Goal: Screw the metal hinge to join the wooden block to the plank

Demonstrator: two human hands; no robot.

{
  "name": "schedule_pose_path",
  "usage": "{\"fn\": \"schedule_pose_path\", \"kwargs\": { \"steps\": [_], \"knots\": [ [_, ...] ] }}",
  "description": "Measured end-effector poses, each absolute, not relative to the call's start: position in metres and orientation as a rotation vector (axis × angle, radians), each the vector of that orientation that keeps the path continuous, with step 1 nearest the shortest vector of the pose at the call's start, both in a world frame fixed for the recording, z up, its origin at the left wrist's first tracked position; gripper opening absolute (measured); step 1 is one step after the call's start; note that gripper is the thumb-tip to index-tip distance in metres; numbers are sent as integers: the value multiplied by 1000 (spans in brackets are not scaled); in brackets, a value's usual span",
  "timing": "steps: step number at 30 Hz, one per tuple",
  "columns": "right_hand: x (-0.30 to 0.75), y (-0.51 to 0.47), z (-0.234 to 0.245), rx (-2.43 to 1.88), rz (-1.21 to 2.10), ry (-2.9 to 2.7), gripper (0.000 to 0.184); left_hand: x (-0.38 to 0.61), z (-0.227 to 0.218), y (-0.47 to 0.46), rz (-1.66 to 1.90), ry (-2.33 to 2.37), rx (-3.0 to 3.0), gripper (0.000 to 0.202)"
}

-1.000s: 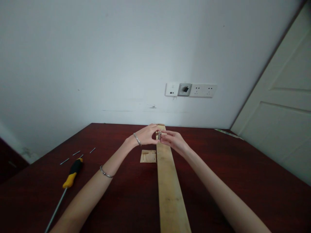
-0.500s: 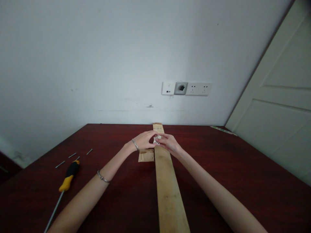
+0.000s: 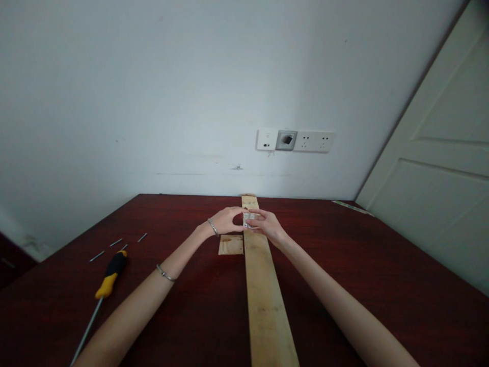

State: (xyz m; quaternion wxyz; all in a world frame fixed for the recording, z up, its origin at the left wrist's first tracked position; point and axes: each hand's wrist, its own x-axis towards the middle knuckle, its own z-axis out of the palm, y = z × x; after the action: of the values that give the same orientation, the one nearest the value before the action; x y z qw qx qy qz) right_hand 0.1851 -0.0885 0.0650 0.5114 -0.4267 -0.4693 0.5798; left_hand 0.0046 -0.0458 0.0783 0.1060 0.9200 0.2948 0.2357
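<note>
White wall rises behind a dark red table, with a row of sockets above its far edge and a pale door slanting in on the right. Straight ahead, a long wooden board runs from the near side almost to the wall; lying lengthwise between the two forearms, it seems placed so that both hands can meet over it from either side. Beside its left edge is a small flat piece of wood; whether that reaches under the board I cannot tell.

Over the far part of the board, between the fingers of both hands, is a small metal piece that looks like a hinge. The left hand makes a rounded C, hollow at the palm, its thumb and finger narrowed onto the piece's left side. The right hand pinches from the right, its fingers partly covering the metal. Two hands on so small a part probably serve to steady and line it up; whether it rests on the wood or hangs just above is unclear.

Off to the left, a black and yellow screwdriver lies with its shaft toward the near edge, and a few thin screws or nails lie just beyond its handle, apparently set aside within reach.
</note>
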Motion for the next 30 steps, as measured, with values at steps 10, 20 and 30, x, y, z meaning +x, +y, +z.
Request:
{"fn": "schedule_pose_path", "kwargs": {
  "steps": [10,20,30],
  "knots": [
    [186,-82,60,-1147,1271,-1162,43,5,69,-41,790,790,2452,47],
    [188,-85,62,-1056,1429,-1101,20,6,63,-41,843,745,2318,42],
    [192,-83,54,-1026,1531,-1095,24,8,67,-43,932,710,2498,43]
  ]
}}
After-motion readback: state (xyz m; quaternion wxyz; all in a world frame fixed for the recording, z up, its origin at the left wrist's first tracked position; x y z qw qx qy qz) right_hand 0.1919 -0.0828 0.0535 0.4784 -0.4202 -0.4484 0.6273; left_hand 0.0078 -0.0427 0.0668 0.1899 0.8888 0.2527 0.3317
